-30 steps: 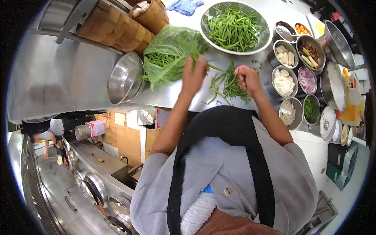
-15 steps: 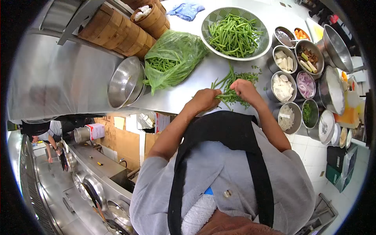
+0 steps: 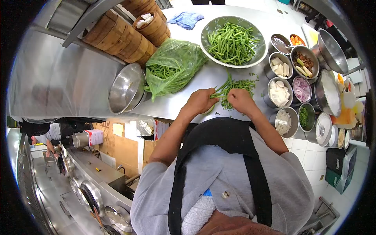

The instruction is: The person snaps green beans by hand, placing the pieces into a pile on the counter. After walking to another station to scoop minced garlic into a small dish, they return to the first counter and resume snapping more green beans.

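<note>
Thumb and fingers of a cook's left hand (image 3: 201, 101) grip a few green beans (image 3: 220, 93), their stalks poking out toward the right hand (image 3: 241, 101). The right fingers curl close by at the near edge of the pile; whether they pinch a bean end cannot be told from above. Good handling here, by judgement, means a light left grip with the tips level, a short right-hand pinch close to each end, and a quick bend rather than a pull, which could tear the pod. Just beyond the fingers lies a heap of green bits (image 3: 243, 84), best kept apart from whole pods. Farther ahead, a colander (image 3: 204, 46) holds more beans; ahead and left of the fingers, a green bag (image 3: 178, 62) holds others, beside a steel bowl (image 3: 124, 88). To the fingers' right stand tubs, one of sliced onion (image 3: 302, 89).
</note>
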### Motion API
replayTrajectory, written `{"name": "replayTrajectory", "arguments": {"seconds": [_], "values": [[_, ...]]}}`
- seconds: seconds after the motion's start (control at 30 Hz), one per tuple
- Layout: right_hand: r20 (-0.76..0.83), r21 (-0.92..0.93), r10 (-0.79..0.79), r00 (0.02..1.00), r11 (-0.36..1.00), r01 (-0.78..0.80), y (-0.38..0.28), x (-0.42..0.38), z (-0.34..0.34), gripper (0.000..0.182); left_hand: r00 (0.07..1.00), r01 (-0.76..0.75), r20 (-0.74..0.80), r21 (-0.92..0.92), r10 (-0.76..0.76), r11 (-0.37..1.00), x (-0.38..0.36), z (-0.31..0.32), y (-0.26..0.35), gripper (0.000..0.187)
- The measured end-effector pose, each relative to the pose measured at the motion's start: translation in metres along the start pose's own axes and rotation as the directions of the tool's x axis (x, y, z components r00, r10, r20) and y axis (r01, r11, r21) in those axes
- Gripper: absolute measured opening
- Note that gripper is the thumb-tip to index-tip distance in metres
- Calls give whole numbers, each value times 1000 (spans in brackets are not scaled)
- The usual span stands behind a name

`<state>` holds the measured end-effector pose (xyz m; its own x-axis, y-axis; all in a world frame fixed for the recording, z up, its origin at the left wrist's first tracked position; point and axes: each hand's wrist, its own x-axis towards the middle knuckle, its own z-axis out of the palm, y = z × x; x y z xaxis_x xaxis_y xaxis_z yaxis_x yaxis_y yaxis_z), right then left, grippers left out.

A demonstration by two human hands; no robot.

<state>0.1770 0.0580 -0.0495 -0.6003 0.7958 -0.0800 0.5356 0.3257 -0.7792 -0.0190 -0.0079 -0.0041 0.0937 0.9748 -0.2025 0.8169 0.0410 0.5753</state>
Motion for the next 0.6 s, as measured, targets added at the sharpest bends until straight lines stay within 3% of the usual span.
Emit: {"name": "replayTrajectory", "arguments": {"seconds": [0.07, 0.1, 0.17, 0.2, 0.23, 0.27, 0.3, 0.33, 0.37, 0.47, 0.53, 0.6], "values": [[-229, 71, 105, 968, 993, -91, 3, 6, 0, 22, 996, -57, -78, -44, 53, 997, -1, 6, 0, 29], [-335, 114, 160, 928, 985, -129, 4, 10, 0, 21, 991, -64, -125, -171, 43, 983, 0, 12, -5, 28], [-236, 322, 180, 955, 942, -98, 17, 16, -6, 21, 977, -94, -214, -412, 3, 906, 5, 18, -11, 26], [-183, 422, 185, 966, 902, -93, 23, 16, -5, 20, 984, -10, -152, -571, -94, 821, 9, 21, -14, 25], [-247, 288, -141, 959, 934, 212, 32, 15, 5, 20, 981, 78, -71, -709, -181, 701, 11, 16, -7, 24], [-129, 434, -50, 990, 895, 102, 20, 9, 5, 21, 967, 167, 26, -817, -254, 552, 12, 13, -1, 23], [-1, 556, 24, 1000, 831, -20, 5, 6, 7, 21, 965, 137, 12, -874, -261, 466, 12, 12, 4, 22], [133, 652, 78, 988, 744, -146, -4, 5, 6, 21, 968, 112, -7, -884, -252, 455, 15, 13, 4, 21], [181, 619, 54, 982, 769, -157, -4, 5, 6, 22, 969, 87, -27, -892, -244, 444, 17, 13, 2, 21], [119, 560, 40, 992, 822, -100, -8, 5, 2, 21, 970, 92, -26, -883, -242, 461, 14, 7, 10, 20], [47, 419, -15, 999, 908, -6, -8, 2, 2, 21, 968, 119, -9, -861, -250, 494, 13, 3, 16, 19], [-88, 255, -32, 996, 966, 54, -9, 5, 4, 20, 985, -42, -134, -797, -108, 603, 19, 20, 6, 20]]}}
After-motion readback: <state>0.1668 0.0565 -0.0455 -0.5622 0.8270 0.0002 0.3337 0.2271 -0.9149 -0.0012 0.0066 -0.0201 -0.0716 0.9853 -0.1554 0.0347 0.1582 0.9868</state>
